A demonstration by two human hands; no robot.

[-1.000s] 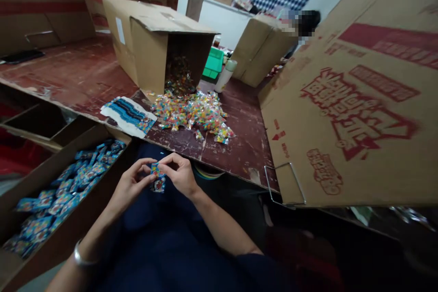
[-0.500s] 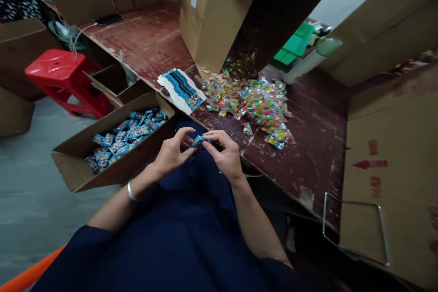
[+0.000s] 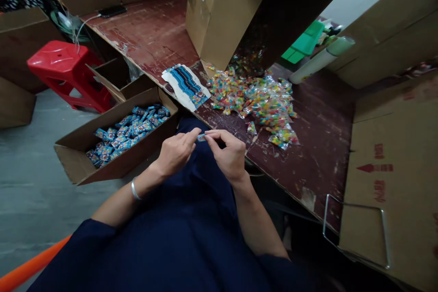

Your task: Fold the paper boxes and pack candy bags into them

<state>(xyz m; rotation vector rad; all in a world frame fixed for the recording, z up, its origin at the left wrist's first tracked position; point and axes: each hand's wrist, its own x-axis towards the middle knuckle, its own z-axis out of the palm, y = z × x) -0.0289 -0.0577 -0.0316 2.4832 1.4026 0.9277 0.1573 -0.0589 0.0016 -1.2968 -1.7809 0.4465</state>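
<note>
Looking down, head view: maroon tabletop (image 3: 318, 155) has loose heap of clear candy sachets (image 3: 270, 100) at mouth of tipped carton (image 3: 222, 18). Fanned blue-and-white box blanks (image 3: 186, 86) just left of heap, near edge. Large carton (image 3: 393, 146) walls off right side. Below, on left: long cardboard tray (image 3: 137, 156) of blue boxes (image 3: 126, 134), red stool (image 3: 66, 61) beyond. Both hands meet over lap, just short of tabletop edge. Right hand (image 3: 227, 155) pinches small blue box (image 3: 201, 138), thumb against fingers. Left hand (image 3: 178, 149) at box's left end, fingers extended; can't tell if gripping.
</note>
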